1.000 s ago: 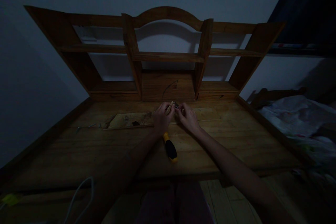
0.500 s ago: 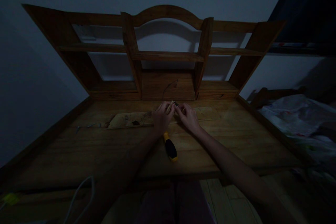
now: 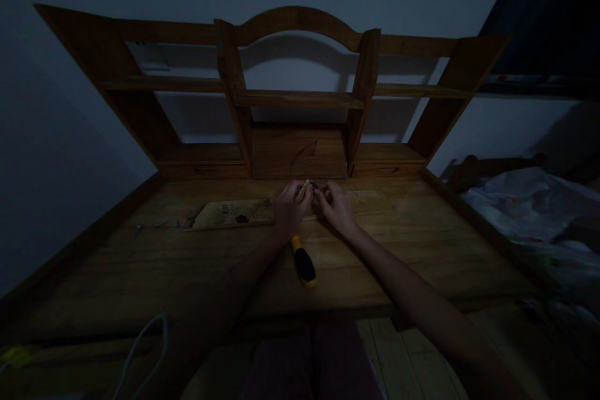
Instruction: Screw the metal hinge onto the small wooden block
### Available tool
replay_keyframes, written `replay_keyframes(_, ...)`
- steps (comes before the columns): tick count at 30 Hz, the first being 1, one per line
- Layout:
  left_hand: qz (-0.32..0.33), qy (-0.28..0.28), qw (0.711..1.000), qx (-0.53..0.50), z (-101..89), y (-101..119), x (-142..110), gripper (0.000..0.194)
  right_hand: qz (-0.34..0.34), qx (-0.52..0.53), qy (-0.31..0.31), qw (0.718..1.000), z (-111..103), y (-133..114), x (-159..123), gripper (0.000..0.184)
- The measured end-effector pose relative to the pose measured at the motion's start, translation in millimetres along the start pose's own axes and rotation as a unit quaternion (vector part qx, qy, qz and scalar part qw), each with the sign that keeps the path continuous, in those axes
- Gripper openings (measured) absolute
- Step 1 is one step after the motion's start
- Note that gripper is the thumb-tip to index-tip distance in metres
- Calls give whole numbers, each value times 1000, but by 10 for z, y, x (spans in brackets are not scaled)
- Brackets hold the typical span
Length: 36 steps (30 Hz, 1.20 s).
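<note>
My left hand (image 3: pixel 288 206) is closed around a small pale piece of wood (image 3: pixel 304 190), its end poking up between the fingers. My right hand (image 3: pixel 338 209) pinches at a small dark metal part (image 3: pixel 314 185) beside the tip of that wood; its kind is too small and dim to make out. Both hands rest over a rough, narrow wooden board (image 3: pixel 225 214) with dark stains. Below my left wrist lies a screwdriver (image 3: pixel 305 267) with a black and yellow handle, its far end hidden by the hand.
Several small screws or nails (image 3: pixel 162 224) lie left of the board on the wooden desk (image 3: pixel 201 275). A wooden shelf unit (image 3: pixel 300 100) rises at the back. A white cable (image 3: pixel 162 340) curves at the near left. Plastic bags (image 3: pixel 525 203) sit off to the right.
The small metal part has shifted slightly between my fingertips. My hands stay in nearly the same place, and the screwdriver and board have not moved.
</note>
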<state>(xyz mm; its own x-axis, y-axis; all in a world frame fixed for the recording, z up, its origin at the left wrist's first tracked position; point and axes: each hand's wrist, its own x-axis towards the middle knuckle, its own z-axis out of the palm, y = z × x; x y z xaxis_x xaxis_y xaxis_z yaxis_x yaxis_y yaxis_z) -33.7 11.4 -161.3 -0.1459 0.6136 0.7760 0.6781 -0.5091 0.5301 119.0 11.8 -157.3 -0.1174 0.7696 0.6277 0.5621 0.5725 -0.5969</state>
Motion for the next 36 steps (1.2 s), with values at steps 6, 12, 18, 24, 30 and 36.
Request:
replay_keyframes(6, -10, 0, 1000, 7, 8, -13, 3, 10, 23, 2, 0, 1000, -4, 2, -3, 30)
replay_keyframes(12, -8, 0, 1000, 14, 5, -10, -1, 11, 14, 2, -5, 1000, -9, 15, -1, 29)
replay_keyframes(18, -8, -4, 1000, 2, -1, -13, 1, 12, 4, -4, 3, 1000, -8, 7, 10, 20)
replay_keyframes(24, -6, 8, 1000, 9, 20, -30, 1, 13, 13, -6, 4, 1000, -27, -33, 2, 23)
replay_keyframes(30, -3, 2, 1000, 11, 8, -20, 4, 13, 12, -4, -26, 1000, -30, -12, 2, 35)
replay_keyframes(36, -2, 4, 1000, 13, 5, -14, 5, 11, -1, -5, -23, 1000, -15, 1, 1, 25)
